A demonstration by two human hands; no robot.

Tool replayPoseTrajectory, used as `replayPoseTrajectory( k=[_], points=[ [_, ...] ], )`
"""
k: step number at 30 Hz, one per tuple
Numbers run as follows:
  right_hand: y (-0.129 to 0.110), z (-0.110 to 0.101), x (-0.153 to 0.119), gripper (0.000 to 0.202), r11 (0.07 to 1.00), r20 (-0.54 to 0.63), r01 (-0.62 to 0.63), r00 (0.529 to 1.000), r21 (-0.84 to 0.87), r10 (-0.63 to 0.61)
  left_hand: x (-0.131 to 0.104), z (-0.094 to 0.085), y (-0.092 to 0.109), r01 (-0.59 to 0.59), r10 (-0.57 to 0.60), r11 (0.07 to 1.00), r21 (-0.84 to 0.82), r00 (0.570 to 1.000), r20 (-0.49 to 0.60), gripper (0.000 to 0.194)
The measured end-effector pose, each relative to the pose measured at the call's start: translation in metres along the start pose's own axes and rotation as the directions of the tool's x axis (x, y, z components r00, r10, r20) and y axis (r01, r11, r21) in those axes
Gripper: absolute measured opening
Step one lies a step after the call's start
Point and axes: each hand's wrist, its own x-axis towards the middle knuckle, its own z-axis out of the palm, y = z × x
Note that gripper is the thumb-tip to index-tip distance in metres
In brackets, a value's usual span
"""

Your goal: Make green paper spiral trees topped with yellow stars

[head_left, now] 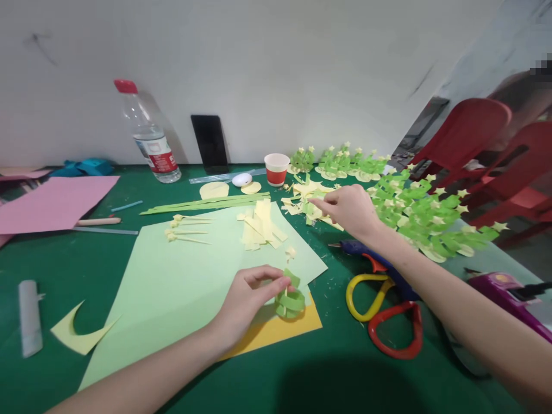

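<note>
My left hand (254, 290) pinches a curled green paper piece (290, 303) between thumb and fingers, just above the front corner of the pale green sheet. A thin pale stem shows inside its loops. My right hand (351, 210) is over a heap of yellow and green paper scraps (317, 190), one digit stretched out to the left and the others bent; I see nothing held in it. Between the hands lie a small pale yellow paper star (290, 253) and a pile of pale yellow strips (261, 227). Several yellow-tipped stems (190, 232) rest on the pale green sheet (172, 282).
Scissors (383, 313) and a blue glue gun (366, 253) lie under my right forearm. Finished green paper plants with stars (425, 215) crowd the right side. A water bottle (154, 144), a phone (210, 144) and a paper cup (276, 169) stand along the wall.
</note>
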Motion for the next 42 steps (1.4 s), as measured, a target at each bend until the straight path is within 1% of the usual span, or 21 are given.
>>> replayPoseTrajectory(
  k=[1,3,4,5,6,7,9,11,13,15,18,20,23,27,32,34,39,42],
  points=[
    [0.002,0.001,0.001,0.032,1.000,-0.006,-0.003,1.000,-0.011,0.003,0.000,-0.001,0.000,0.007,-0.007,1.000,-0.016,1.000,0.008,0.012],
    [0.006,0.004,0.001,0.015,1.000,0.012,0.014,1.000,0.002,-0.014,0.001,-0.002,-0.001,0.014,-0.014,0.999,-0.036,1.000,0.006,0.012],
    [0.008,0.005,0.000,0.020,0.999,0.025,0.026,0.999,0.022,-0.027,0.002,-0.002,-0.002,0.020,-0.020,0.999,-0.044,1.000,0.002,0.011],
    [0.009,0.005,-0.002,0.032,0.998,0.034,0.035,0.999,0.046,-0.037,0.002,-0.002,-0.002,0.023,-0.023,0.998,-0.053,1.000,-0.004,0.011],
    [0.009,0.005,-0.005,0.037,0.997,0.040,0.039,0.998,0.071,-0.042,0.002,-0.002,-0.002,0.025,-0.026,0.998,-0.063,1.000,-0.013,0.011],
    [0.008,0.005,-0.009,0.033,0.995,0.046,0.036,0.998,0.097,-0.040,0.002,-0.002,-0.001,0.029,-0.031,0.997,-0.073,0.999,-0.024,0.010],
    [0.003,0.003,-0.018,0.017,0.987,0.060,0.017,0.998,0.157,-0.026,0.001,-0.001,0.000,0.034,-0.038,0.995,-0.092,0.998,-0.044,0.009],
    [-0.007,0.000,-0.029,0.018,0.973,0.085,0.002,0.996,0.232,-0.023,0.000,0.000,0.003,0.031,-0.037,0.994,-0.105,0.998,-0.058,0.007],
    [-0.019,-0.003,-0.040,0.016,0.950,0.124,0.001,0.991,0.313,-0.041,0.000,0.002,0.006,0.030,-0.036,0.992,-0.121,0.998,-0.053,0.008],
    [-0.032,-0.007,-0.049,0.015,0.899,0.190,-0.034,0.980,0.437,-0.055,0.001,0.004,0.009,0.019,-0.024,0.992,-0.127,0.999,-0.042,0.008],
    [-0.045,-0.009,-0.059,0.012,0.743,0.299,-0.170,0.953,0.647,-0.041,0.004,0.007,0.013,-0.032,0.028,0.992,-0.120,0.999,-0.036,0.007],
    [-0.050,-0.009,-0.062,0.011,0.656,0.345,-0.246,0.938,0.714,-0.023,0.005,0.010,0.014,-0.065,0.062,0.992,-0.106,0.998,-0.025,0.007],
    [-0.051,-0.008,-0.065,0.009,0.583,0.382,-0.317,0.924,0.748,0.012,0.005,0.013,0.015,-0.080,0.080,0.994,-0.077,0.997,0.002,0.007],
    [-0.051,-0.006,-0.066,0.012,0.530,0.409,-0.363,0.912,0.767,0.033,0.005,0.016,0.015,-0.077,0.078,0.995,-0.062,0.997,0.014,0.009],
    [-0.050,-0.005,-0.067,0.016,0.546,0.386,-0.365,0.919,0.754,0.081,0.005,0.017,0.013,-0.089,0.090,0.996,0.031,0.995,-0.041,0.007],
    [-0.051,-0.006,-0.068,0.016,0.550,0.380,-0.365,0.921,0.751,0.093,0.005,0.017,0.012,-0.101,0.103,0.993,0.059,0.994,-0.044,0.006],
    [-0.052,-0.008,-0.069,0.015,0.532,0.405,-0.377,0.912,0.758,0.068,0.004,0.015,0.015,-0.128,0.128,0.986,0.103,0.992,0.013,0.006],
    [-0.051,-0.009,-0.068,0.015,0.545,0.416,-0.376,0.908,0.749,0.054,0.004,0.014,0.017,-0.164,0.163,0.977,0.139,0.987,0.018,0.006]
  ],
)
